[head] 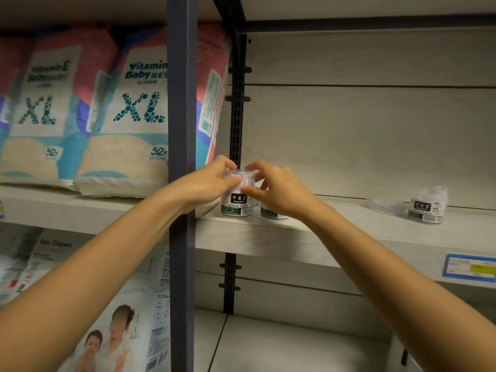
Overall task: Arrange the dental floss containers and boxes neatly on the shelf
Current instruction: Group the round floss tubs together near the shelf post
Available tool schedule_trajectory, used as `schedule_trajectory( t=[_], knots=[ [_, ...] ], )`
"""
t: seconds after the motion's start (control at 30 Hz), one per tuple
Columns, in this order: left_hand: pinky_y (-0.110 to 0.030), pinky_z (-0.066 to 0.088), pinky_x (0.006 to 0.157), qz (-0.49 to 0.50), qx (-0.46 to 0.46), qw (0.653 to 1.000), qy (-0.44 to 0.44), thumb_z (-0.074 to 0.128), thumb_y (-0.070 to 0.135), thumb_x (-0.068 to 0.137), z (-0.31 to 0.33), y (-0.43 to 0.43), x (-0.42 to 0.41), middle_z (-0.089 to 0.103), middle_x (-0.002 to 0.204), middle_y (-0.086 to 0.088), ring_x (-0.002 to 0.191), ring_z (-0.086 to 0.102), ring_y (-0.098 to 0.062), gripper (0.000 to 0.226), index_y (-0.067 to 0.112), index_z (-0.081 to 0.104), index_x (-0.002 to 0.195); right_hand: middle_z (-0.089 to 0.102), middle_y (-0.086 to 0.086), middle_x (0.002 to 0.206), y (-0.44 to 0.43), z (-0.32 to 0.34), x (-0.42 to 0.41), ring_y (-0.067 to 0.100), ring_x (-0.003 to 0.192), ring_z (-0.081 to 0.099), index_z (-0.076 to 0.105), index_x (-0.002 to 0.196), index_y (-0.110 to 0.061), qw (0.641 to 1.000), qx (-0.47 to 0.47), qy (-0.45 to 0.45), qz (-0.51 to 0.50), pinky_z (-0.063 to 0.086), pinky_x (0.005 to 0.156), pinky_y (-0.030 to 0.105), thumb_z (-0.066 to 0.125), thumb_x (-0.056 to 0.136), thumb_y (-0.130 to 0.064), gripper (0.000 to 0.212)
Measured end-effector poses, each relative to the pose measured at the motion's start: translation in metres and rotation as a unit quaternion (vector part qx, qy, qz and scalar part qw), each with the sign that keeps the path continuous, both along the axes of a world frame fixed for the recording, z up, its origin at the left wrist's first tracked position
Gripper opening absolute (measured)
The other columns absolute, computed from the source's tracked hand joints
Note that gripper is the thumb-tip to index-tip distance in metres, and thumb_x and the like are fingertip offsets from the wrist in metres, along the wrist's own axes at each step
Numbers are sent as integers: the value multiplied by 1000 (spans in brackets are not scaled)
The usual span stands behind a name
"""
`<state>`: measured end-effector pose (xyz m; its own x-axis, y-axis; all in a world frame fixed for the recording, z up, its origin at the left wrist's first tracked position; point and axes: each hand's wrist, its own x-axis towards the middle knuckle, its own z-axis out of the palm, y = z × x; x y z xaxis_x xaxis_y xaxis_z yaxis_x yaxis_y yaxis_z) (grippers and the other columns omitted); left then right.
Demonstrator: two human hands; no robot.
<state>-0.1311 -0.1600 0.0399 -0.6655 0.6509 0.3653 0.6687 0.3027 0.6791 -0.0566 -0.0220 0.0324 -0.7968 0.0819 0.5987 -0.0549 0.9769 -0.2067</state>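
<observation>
While we grip one clear round dental floss tub (pixel 237 196) on the pale shelf (pixel 335 237), left hand (pixel 208 183) clasping its side, right hand (pixel 276 190) pinching its top, second tub (pixel 272 214) beside.

Hidden and unclear parts on the shelf

The right hand (pixel 279 193) covers most of the second clear plastic dental floss jar (pixel 273 214); the blue-framed paper price tag (pixel 469 268) is blurred and cut by the right edge.

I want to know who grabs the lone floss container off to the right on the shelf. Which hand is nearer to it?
Right. The right hand is nearer the lone floss container, though well left of it, gripping the front container. The left hand is further left, on the same container.
</observation>
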Motion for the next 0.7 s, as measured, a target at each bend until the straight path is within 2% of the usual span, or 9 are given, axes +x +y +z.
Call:
schedule_trajectory(
  t=[0.1,0.27,0.33,0.4,0.47,0.5,0.57,0.63,0.7],
  knots=[
    [-29,38,93,2,-15,1000,7,45,25,96,-2,3,1,45,135,-8,118,45,-17,39,19,35,133,63,8,117,0,-3,-2,27,102,61,46,129,-16,1000,21,-1,-19,48,88,45,60,86,-37,50],
    [-27,35,87,-10,-40,999,16,43,25,97,-8,1,1,41,137,-5,111,42,-12,41,22,31,136,62,9,123,-4,-7,-1,27,100,62,47,131,-17,998,40,12,-37,48,89,43,59,87,-38,51],
    [-28,35,92,-13,-49,998,25,44,27,96,-8,-1,5,36,144,-5,120,41,-16,48,24,26,141,58,6,130,-7,-7,3,25,102,61,45,133,-18,998,41,25,-38,47,91,42,57,87,-39,52],
    [-32,29,106,-6,-47,998,45,44,28,96,-11,-3,9,19,154,0,137,28,-18,55,26,18,145,55,2,131,-9,-6,14,22,102,60,46,133,-20,997,41,58,-39,48,90,41,56,88,-38,49],
    [-36,20,115,17,-7,993,116,45,27,95,-17,-2,17,7,158,5,143,14,-14,58,27,17,146,57,-3,125,-7,-6,32,16,97,59,51,127,-23,993,39,104,-36,49,84,36,55,89,-34,40],
    [-33,20,115,24,36,985,168,46,23,95,-20,0,23,11,156,6,141,16,-11,55,24,23,145,60,-6,117,-4,-6,44,13,92,59,55,121,-24,991,34,124,-35,50,81,34,54,89,-33,33],
    [-18,27,104,12,134,959,251,49,15,93,-24,10,38,35,143,7,126,32,0,41,21,42,132,65,-14,94,6,-7,69,9,78,58,63,105,-27,989,16,141,-41,50,72,33,55,88,-30,19],
    [-4,33,86,-24,176,947,268,50,9,91,-24,27,54,55,114,11,99,47,12,24,21,57,110,61,-16,73,23,-10,93,9,67,58,67,92,-28,990,-7,127,-56,51,66,34,57,86,-28,12],
    [-4,41,75,-75,165,957,227,49,6,91,-25,48,67,63,93,16,86,55,11,23,24,63,91,59,-15,63,48,-15,117,8,63,57,68,87,-27,992,-30,99,-71,50,65,34,59,84,-27,10]
  ],
)
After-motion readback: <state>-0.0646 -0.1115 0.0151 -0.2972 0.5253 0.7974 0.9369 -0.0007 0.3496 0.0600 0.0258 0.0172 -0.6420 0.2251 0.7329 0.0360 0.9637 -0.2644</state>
